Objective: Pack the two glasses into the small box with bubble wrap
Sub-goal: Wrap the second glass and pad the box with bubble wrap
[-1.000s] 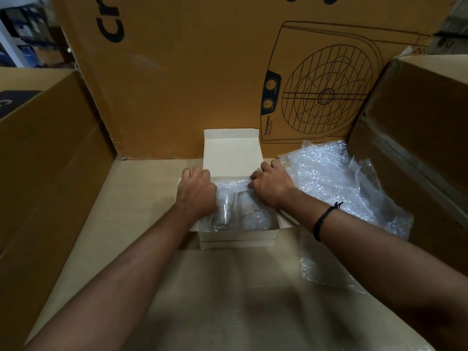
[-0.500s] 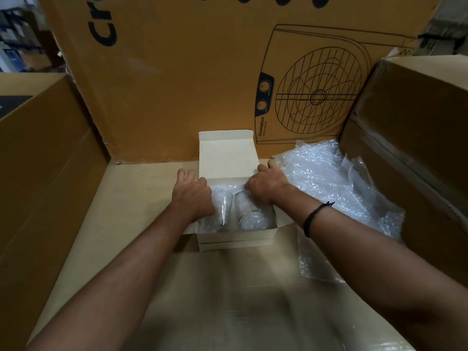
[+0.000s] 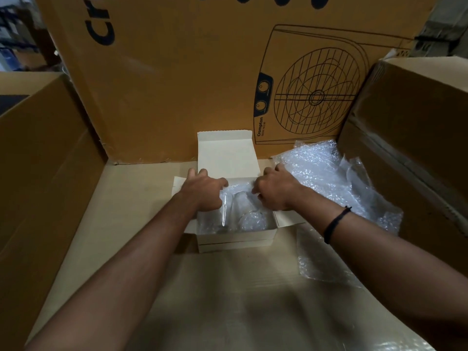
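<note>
At centre frame, both glasses (image 3: 236, 207) lie wrapped inside the small box (image 3: 235, 240), its lid (image 3: 228, 158) not yet closed. Your left hand (image 3: 202, 191) presses the bubble wrap (image 3: 253, 220) with open fingers. Whether your right hand (image 3: 276, 192) grips it is unclear.

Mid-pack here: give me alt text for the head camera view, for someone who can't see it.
The left hand and right hand rest on bubble wrap inside the open small box, where two clear glasses sit side by side. Its lid stands up behind; loose bubble wrap lies to the right, amid big cartons.
</note>
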Demonstrator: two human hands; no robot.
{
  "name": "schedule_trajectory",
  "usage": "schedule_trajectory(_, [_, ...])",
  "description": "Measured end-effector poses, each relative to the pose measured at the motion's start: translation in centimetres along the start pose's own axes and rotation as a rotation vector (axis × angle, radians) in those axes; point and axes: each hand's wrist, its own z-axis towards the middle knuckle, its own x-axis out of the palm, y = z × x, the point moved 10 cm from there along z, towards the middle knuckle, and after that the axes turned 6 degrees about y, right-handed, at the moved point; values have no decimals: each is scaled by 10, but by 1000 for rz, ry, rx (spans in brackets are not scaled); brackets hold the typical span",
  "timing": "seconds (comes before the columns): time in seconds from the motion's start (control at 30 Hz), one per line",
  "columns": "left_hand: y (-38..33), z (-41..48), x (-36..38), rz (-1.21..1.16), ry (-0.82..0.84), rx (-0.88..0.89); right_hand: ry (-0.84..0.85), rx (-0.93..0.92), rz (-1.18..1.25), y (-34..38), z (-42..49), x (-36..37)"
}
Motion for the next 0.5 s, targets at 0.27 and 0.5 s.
schedule_trajectory(0.27, [2, 0, -1, -55, 35, -36, 24, 43, 3, 1, 10, -6])
schedule_trajectory(0.5, [37, -19, -26, -71, -243, -160, 105, 5, 269, 18, 24, -3])
